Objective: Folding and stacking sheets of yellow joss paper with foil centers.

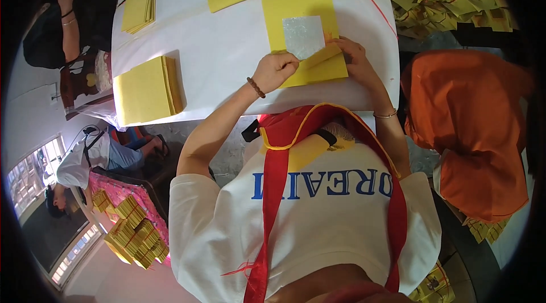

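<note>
i see the left hand (277,69) curled shut, pinching the folded near edge of the yellow sheet (301,18) on the white table (227,52); right hand (355,58) fingers bent, pressing that fold, crease running left-right

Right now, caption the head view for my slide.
Both hands, left hand and right hand, fold a yellow paper sheet bearing a silver foil square on a white table.

Sheet: yellow paper sheet (296,15), square, flat on white table, lower edge folded up
Foil: silver foil square (303,36), centred on sheet, slightly tilted
</note>
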`<action>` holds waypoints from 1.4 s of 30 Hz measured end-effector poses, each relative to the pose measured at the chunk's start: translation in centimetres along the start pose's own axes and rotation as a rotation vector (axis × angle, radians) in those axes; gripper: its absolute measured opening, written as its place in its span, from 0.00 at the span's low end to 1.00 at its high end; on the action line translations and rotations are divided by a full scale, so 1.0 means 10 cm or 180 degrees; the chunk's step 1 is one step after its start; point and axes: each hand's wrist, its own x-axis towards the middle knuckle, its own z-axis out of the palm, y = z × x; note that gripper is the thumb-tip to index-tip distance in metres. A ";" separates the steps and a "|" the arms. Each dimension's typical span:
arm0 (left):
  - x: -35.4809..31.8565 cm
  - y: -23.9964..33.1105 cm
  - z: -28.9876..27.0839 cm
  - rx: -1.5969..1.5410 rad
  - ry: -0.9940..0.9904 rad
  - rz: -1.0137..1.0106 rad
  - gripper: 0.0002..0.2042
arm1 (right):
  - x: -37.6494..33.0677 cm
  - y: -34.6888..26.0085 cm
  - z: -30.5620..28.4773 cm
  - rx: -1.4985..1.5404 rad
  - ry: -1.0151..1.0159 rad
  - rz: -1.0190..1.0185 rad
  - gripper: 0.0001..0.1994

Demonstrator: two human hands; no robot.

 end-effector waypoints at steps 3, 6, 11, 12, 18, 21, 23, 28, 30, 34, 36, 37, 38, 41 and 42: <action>-0.07 0.12 0.07 0.0802 0.0262 0.0912 0.10 | 0.03 -0.01 0.00 -0.0332 0.0163 -0.0461 0.17; -0.08 0.13 0.14 0.1529 0.0408 0.1420 0.14 | 0.07 -0.03 0.01 0.0289 0.0155 -0.0465 0.12; -0.04 0.11 0.11 0.2243 0.0324 0.1963 0.19 | 0.06 -0.09 0.02 0.0472 0.0203 -0.0063 0.10; -0.03 0.06 0.11 0.2340 0.0184 0.1957 0.19 | 0.06 -0.09 0.02 0.0479 0.0212 -0.0053 0.10; -0.05 0.16 0.11 0.2252 -0.0029 0.1761 0.22 | 0.07 -0.13 0.03 0.0919 0.0339 -0.0046 0.11; -0.03 0.15 0.08 0.2270 -0.0079 0.1753 0.23 | 0.07 -0.11 0.03 0.0890 0.0340 0.0007 0.11; -0.01 0.12 0.05 0.2216 -0.0104 0.1764 0.22 | 0.07 -0.11 0.01 0.0609 0.0325 -0.0074 0.12; 0.02 0.01 0.02 0.1422 0.0030 0.1800 0.14 | 0.06 -0.05 0.02 0.1005 0.0322 -0.0017 0.12; -0.01 0.07 0.04 0.1283 0.0200 0.1592 0.13 | 0.03 0.00 0.00 0.1124 0.0387 0.0000 0.13; 0.01 -0.04 0.13 0.1450 0.0524 0.1787 0.13 | 0.03 -0.02 0.03 -0.0003 0.0601 -0.0281 0.13; 0.00 0.00 0.12 0.1812 0.0327 0.1949 0.15 | 0.06 -0.08 0.02 0.0161 0.0507 -0.0268 0.13; -0.01 0.02 0.11 0.2178 0.0126 0.2104 0.16 | 0.06 -0.11 0.00 0.0532 0.0366 -0.0122 0.13; -0.03 0.05 0.11 0.2179 0.0129 0.2103 0.16 | 0.07 -0.13 -0.01 0.0906 0.0219 0.0019 0.13; -0.07 0.09 0.13 0.2154 0.0235 0.2040 0.19 | 0.06 -0.14 -0.03 0.0804 0.0047 0.0179 0.14; -0.08 0.08 0.15 0.2226 0.0186 0.2024 0.20 | 0.05 -0.14 -0.03 0.0806 0.0045 0.0179 0.14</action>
